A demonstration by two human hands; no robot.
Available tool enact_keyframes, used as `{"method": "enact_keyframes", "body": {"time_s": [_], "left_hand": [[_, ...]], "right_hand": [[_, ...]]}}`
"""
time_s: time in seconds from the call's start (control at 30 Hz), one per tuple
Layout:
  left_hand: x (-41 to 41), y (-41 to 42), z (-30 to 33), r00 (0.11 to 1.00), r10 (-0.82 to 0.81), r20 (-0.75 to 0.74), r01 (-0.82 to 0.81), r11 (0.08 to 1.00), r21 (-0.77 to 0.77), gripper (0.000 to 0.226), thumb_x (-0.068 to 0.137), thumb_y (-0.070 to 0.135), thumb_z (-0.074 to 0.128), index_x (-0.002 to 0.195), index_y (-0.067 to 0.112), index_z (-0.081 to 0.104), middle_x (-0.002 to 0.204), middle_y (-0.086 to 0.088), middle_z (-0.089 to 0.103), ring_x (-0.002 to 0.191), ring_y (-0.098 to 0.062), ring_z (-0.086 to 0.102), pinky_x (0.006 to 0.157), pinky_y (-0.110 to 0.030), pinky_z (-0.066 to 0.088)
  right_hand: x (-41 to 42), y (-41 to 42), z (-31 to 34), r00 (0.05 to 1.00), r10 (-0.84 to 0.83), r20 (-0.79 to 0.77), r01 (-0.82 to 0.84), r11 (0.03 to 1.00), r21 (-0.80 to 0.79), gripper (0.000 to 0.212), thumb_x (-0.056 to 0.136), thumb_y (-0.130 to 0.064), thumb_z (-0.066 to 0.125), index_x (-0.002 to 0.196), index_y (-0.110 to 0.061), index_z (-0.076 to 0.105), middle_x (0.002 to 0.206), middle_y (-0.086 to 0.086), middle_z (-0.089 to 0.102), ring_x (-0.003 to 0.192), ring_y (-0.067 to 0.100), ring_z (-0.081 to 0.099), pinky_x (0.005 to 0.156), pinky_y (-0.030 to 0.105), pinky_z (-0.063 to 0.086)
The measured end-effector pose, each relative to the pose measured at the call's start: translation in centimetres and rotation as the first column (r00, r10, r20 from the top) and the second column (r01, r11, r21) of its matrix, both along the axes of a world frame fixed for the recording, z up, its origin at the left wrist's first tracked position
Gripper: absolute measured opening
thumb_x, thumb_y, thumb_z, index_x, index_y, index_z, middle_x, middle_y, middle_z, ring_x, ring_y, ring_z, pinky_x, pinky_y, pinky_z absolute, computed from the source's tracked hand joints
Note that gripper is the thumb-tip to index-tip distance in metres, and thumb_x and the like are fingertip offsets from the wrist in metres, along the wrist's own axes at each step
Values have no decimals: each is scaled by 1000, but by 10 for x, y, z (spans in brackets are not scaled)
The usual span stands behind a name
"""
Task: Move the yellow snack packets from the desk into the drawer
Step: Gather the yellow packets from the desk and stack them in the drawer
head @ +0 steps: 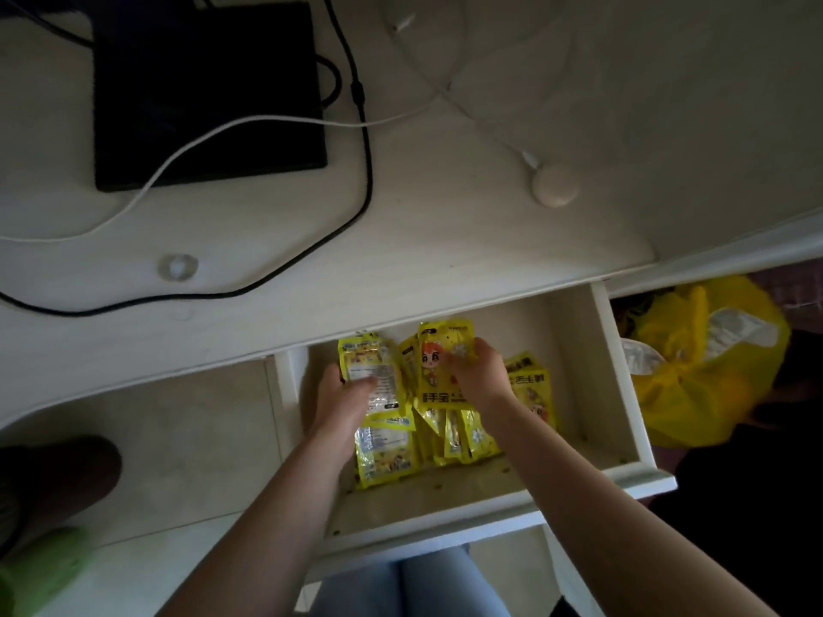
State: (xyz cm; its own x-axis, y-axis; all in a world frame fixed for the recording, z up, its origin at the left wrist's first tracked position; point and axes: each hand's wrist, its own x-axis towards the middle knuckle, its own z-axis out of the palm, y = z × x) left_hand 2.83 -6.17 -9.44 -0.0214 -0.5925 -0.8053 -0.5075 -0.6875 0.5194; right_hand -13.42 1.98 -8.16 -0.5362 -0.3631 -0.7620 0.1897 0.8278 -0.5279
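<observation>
The white drawer (623, 371) is pulled out below the desk edge, and several yellow snack packets (387, 456) lie in it. My left hand (343, 394) grips one packet (372, 371) with its printed back up, thumb across it. My right hand (478, 371) holds another packet (438, 376) that shows a cartoon figure, fingers curled over its top. More packets (532, 389) lie partly hidden under my right wrist. Both hands are inside the drawer, above the pile.
On the white desk (445, 242) lie a black flat device (205, 91), a black cable (365, 171), a white cable (178, 158), a round white puck (554, 184) and a small clear ring (178, 265). A yellow plastic bag (699, 362) sits right of the drawer.
</observation>
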Motion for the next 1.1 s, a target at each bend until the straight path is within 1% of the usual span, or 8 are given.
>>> {"method": "enact_keyframes", "body": {"time_s": [0.2, 0.4, 0.5, 0.57, 0.67, 0.77, 0.93, 1.1], "left_hand": [[4, 0, -9, 997, 9, 75, -7, 999, -35, 16, 89, 10, 63, 103, 13, 56, 90, -5, 64, 76, -16, 59, 61, -26, 43], [13, 6, -4, 956, -162, 243, 195, 974, -119, 28, 91, 11, 61, 119, 9, 59, 76, 13, 51, 60, 2, 45, 35, -5, 34], [16, 12, 4, 937, -229, 264, 274, 951, -145, 37, 90, 8, 62, 127, 9, 56, 76, 17, 45, 60, 6, 39, 39, 2, 32], [18, 15, 11, 922, -287, 261, 332, 932, -148, 37, 90, 10, 60, 127, 14, 56, 93, 8, 58, 68, -2, 51, 44, -3, 37], [21, 21, 26, 916, -330, 229, 370, 915, -162, 38, 91, 12, 59, 129, 16, 56, 129, -6, 61, 106, -22, 60, 80, -22, 46], [25, 30, 43, 926, -312, 211, 357, 906, -225, 43, 90, 7, 60, 132, 14, 53, 138, -6, 55, 102, -13, 58, 78, -18, 42], [42, 43, 70, 941, -312, 128, 336, 905, -262, 45, 89, 9, 63, 132, 12, 51, 129, -4, 60, 96, -15, 62, 72, -17, 47], [71, 57, 91, 954, -268, 138, 299, 898, -322, 25, 89, 15, 61, 115, 17, 63, 103, 1, 70, 90, -14, 65, 74, -19, 42]], "right_hand": [[-3, 4, -6, 994, 113, 0, -112, 990, 87, 23, 87, -25, 64, 105, -11, 64, 94, 12, 71, 87, 30, 67, 77, 44, 57], [-6, 12, -1, 962, 241, -125, -226, 966, 123, 18, 89, -10, 51, 93, -13, 68, 82, 9, 71, 58, 18, 55, 48, 22, 38], [-7, 18, 5, 969, 203, -142, -188, 976, 112, 15, 90, -18, 54, 87, -10, 67, 69, 11, 64, 55, 16, 49, 48, 22, 34], [-7, 21, 12, 968, 194, -161, -179, 978, 102, 21, 90, -21, 56, 108, -11, 64, 78, 8, 62, 59, 13, 54, 48, 21, 38], [-7, 25, 28, 944, 266, -197, -249, 963, 108, 34, 90, -17, 54, 124, -12, 59, 87, 4, 65, 66, 11, 60, 53, 24, 47], [-2, 30, 43, 920, 314, -233, -297, 949, 106, 40, 89, -12, 47, 128, -14, 56, 84, 0, 62, 57, 8, 54, 44, 18, 38], [16, 37, 69, 850, 437, -292, -437, 897, 70, 36, 92, -15, 47, 127, -13, 53, 104, 9, 69, 65, 17, 58, 52, 24, 43], [46, 38, 89, 739, 571, -357, -600, 799, 36, 34, 93, -14, 51, 126, -13, 51, 125, 4, 61, 84, 21, 64, 58, 22, 45]]}}
